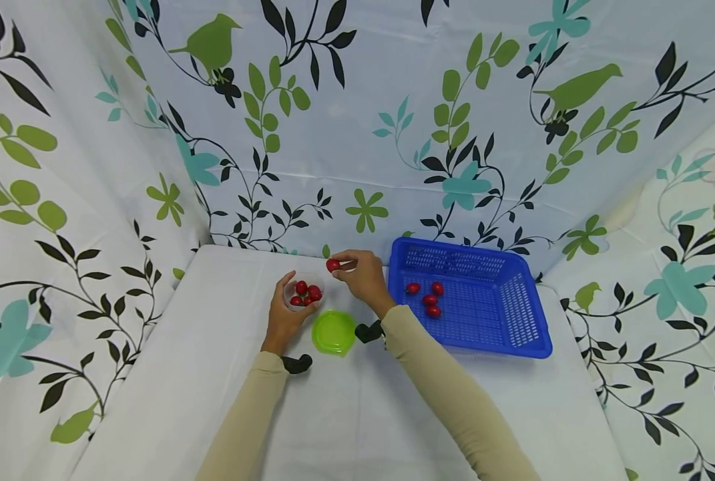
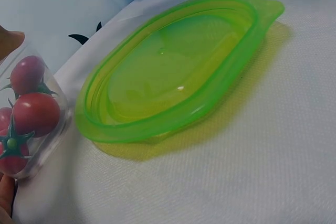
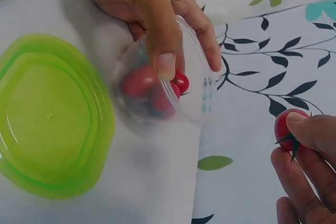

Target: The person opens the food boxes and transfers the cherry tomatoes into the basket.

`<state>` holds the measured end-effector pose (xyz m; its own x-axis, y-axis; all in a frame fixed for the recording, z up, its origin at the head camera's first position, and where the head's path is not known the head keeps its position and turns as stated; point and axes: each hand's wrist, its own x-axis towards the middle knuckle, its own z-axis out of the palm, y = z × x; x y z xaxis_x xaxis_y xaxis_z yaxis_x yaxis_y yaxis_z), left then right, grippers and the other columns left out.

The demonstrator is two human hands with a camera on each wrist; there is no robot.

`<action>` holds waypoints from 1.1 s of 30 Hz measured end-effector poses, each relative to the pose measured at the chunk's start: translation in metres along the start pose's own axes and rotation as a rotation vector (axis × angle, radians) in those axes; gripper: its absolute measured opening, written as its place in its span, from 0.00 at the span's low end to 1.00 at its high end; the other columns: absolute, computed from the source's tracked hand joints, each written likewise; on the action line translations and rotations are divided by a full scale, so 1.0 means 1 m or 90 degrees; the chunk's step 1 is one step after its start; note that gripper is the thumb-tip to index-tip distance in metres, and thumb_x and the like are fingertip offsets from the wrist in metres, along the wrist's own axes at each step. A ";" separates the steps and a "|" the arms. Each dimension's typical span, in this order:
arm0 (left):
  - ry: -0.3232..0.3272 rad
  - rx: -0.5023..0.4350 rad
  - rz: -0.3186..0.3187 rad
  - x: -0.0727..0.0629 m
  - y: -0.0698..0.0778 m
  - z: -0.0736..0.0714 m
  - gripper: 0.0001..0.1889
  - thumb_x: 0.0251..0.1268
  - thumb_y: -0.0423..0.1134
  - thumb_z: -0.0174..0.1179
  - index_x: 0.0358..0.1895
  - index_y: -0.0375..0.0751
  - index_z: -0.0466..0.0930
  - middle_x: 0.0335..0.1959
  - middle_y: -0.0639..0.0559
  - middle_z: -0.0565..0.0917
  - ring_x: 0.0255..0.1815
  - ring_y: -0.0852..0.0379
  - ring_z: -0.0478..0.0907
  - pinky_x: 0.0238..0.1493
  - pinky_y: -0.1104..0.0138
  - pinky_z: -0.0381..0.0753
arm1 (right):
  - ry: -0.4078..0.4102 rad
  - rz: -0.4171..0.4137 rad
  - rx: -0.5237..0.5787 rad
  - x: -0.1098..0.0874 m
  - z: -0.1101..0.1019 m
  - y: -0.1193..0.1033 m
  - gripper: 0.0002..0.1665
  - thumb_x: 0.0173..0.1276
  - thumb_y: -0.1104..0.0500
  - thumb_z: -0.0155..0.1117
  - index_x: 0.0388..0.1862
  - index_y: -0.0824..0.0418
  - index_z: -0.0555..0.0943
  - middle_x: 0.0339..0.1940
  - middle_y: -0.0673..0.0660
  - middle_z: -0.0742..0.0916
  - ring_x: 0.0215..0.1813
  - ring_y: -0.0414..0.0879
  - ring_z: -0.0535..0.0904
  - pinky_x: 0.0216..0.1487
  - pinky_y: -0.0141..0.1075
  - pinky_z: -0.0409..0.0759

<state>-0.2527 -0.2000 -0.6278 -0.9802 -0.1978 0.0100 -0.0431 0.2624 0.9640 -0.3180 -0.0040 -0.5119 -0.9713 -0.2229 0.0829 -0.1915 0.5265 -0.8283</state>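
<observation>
Red tomato, its green calyx showing, is pinched in the right hand. The thumb presses one side while the fingertips support it from the other, so the grip is only as wide as the fruit. It is held in the air just beyond the clear cup and a little to its right in the head view, apart from the rim.

The left hand grips that cup, thumb over the near side of the rim and a finger round the opposite side, spread to the width of the cup. At least four tomatoes lie inside, some with green calyxes.

A green lid lies flat on the white table between the two forearms, near the cup and touched by neither hand. To the right stands a blue basket, with four loose tomatoes toward its left side. Behind everything hangs a cloth printed with leaves and birds.
</observation>
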 end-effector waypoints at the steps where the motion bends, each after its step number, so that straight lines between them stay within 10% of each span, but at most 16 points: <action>1: 0.001 0.000 -0.004 0.000 0.000 0.000 0.49 0.64 0.44 0.77 0.84 0.63 0.56 0.82 0.43 0.66 0.86 0.45 0.58 0.87 0.43 0.57 | 0.002 0.001 -0.002 0.000 -0.002 0.000 0.19 0.65 0.62 0.80 0.55 0.52 0.91 0.50 0.53 0.94 0.50 0.48 0.91 0.48 0.40 0.92; 33: -0.005 -0.009 0.004 -0.001 0.004 -0.001 0.49 0.64 0.41 0.77 0.84 0.54 0.56 0.82 0.39 0.66 0.85 0.41 0.58 0.87 0.40 0.53 | 0.033 0.022 0.045 -0.013 -0.056 0.024 0.21 0.66 0.64 0.79 0.58 0.57 0.90 0.56 0.55 0.92 0.55 0.52 0.91 0.53 0.47 0.92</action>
<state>-0.2517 -0.1994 -0.6235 -0.9820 -0.1885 0.0137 -0.0346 0.2505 0.9675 -0.3182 0.0575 -0.5018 -0.9835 -0.1617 0.0814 -0.1496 0.4729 -0.8683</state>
